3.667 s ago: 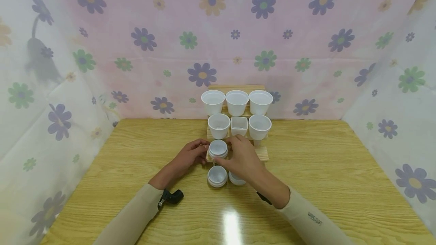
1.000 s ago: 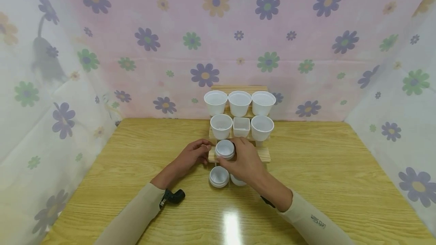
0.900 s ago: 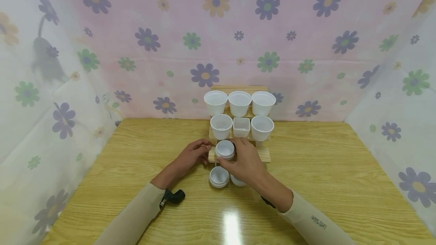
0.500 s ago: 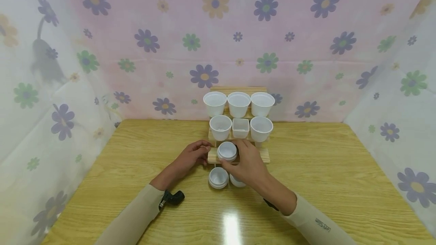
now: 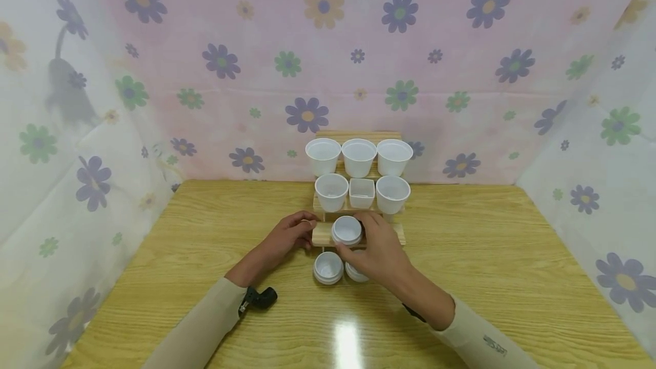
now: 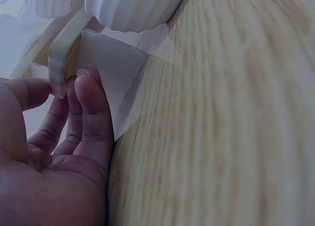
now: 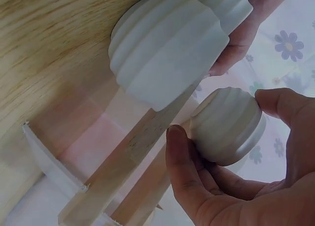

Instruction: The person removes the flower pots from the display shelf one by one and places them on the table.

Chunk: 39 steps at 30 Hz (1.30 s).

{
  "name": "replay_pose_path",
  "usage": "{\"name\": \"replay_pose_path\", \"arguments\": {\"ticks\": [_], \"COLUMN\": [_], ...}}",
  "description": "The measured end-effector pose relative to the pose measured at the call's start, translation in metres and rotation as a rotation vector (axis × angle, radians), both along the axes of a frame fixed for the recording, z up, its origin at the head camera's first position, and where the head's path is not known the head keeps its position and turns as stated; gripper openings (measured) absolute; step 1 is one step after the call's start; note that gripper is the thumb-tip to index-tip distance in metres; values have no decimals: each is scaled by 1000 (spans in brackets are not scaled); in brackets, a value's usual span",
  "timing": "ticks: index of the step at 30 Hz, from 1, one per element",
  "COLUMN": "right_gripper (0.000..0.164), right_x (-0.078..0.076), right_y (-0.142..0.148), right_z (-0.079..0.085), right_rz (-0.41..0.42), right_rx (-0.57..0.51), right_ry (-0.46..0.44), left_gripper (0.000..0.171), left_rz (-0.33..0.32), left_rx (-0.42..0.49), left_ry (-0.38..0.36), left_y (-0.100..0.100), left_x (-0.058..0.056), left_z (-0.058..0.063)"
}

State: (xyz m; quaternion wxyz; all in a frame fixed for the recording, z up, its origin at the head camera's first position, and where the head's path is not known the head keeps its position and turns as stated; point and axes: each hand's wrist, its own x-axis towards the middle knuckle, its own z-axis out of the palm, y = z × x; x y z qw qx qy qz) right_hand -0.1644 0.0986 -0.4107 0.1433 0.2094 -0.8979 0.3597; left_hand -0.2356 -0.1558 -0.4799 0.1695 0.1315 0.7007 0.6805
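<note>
White ribbed pot [image 5: 347, 231] is grasped by the right hand [image 5: 380, 250] at the front wooden slat [image 5: 322, 234], whose left end the left hand [image 5: 287, 237] pinches.

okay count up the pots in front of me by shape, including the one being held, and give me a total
Plain round pots: 5
Square pot: 1
Ribbed round pots: 3, one held in the right hand
Total: 9

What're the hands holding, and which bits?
The right hand grips a white pot by its sides; the left hand holds a wooden shelf by one end.
</note>
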Motion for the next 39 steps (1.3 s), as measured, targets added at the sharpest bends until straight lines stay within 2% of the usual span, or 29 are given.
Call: {"name": "replay_pose_path", "arguments": {"ticks": [6, 27, 39], "right_gripper": [50, 49, 52], "right_x": [3, 15, 21], "right_y": [7, 34, 48], "right_z": [1, 0, -1], "right_rz": [12, 22, -14], "right_rx": [-9, -19, -1], "right_ry": [45, 71, 100], "left_gripper": [36, 36, 35], "left_rz": [-2, -5, 0], "left_rx": [4, 6, -10], "left_ry": [-5, -4, 0], "left_y": [1, 0, 0], "left_x": [1, 1, 0], "left_z": [1, 2, 1]}}
